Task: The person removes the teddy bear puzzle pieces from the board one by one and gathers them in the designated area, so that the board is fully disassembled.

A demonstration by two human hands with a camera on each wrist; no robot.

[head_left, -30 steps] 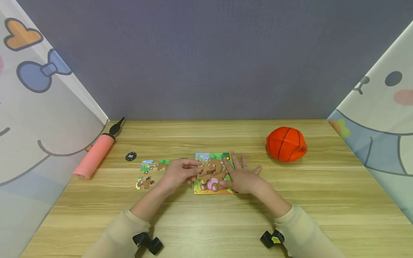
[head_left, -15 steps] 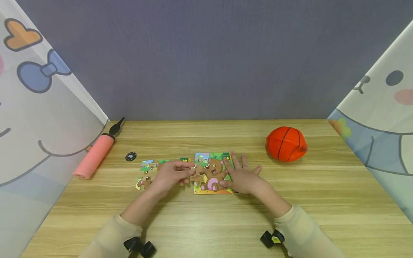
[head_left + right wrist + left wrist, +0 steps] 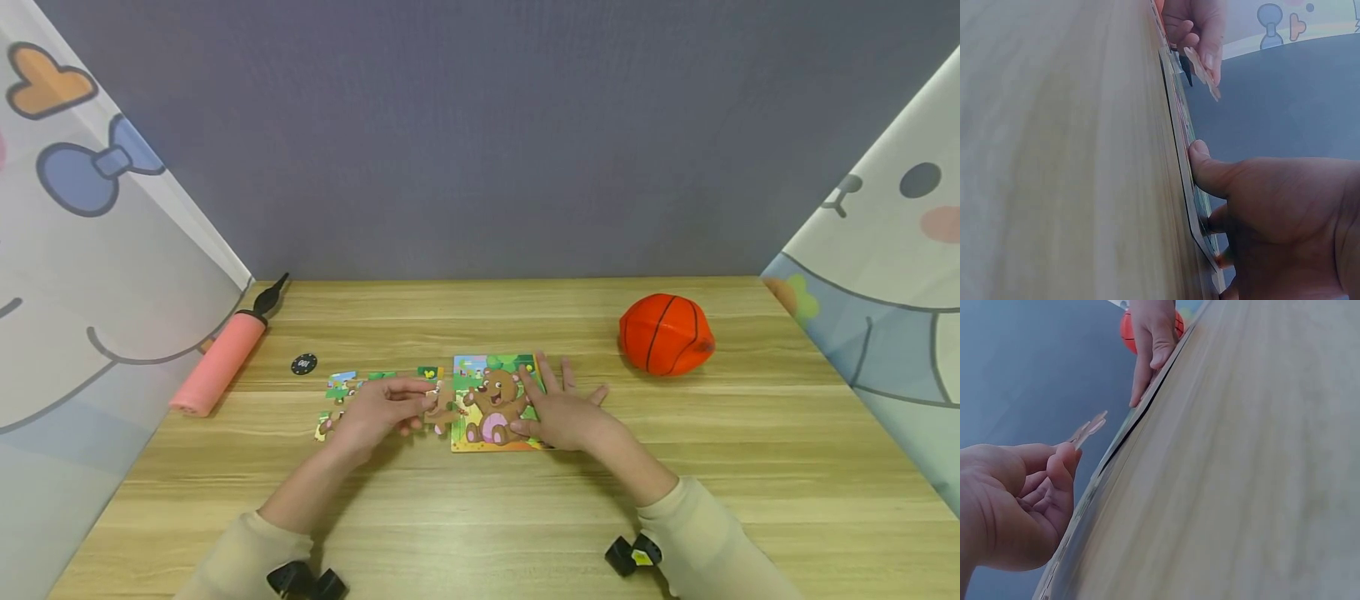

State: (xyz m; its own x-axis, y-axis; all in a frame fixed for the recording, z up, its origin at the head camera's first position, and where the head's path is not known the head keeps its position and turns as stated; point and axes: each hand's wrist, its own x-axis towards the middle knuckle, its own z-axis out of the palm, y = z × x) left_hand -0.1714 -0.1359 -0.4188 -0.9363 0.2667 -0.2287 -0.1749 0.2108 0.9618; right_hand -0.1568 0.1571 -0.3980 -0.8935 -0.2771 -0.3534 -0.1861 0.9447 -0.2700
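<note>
A bear-picture puzzle board (image 3: 468, 441) lies flat on the wooden table. My left hand (image 3: 384, 408) pinches a brown puzzle piece (image 3: 442, 412) between thumb and fingers, just left of the board. The left wrist view shows that puzzle piece (image 3: 1090, 429) held up off the table, tilted. On the board's right side rests my right hand (image 3: 564, 417), fingers spread, covering part of the picture. In the right wrist view its thumb (image 3: 1201, 156) touches the board's surface. Several loose puzzle pieces (image 3: 344, 386) lie left of the board, partly hidden by my left hand.
A black chip (image 3: 304, 364) marked 100 lies at the left, near a pink hand pump (image 3: 222, 360). At the right sits a dented red ball (image 3: 664, 335) with black lines. A grey wall (image 3: 495, 150) stands behind the table, with printed cloth at both sides.
My left hand has drawn back to the left with the puzzle piece, away from over the board, uncovering the board's left part. My right hand has stayed in place.
</note>
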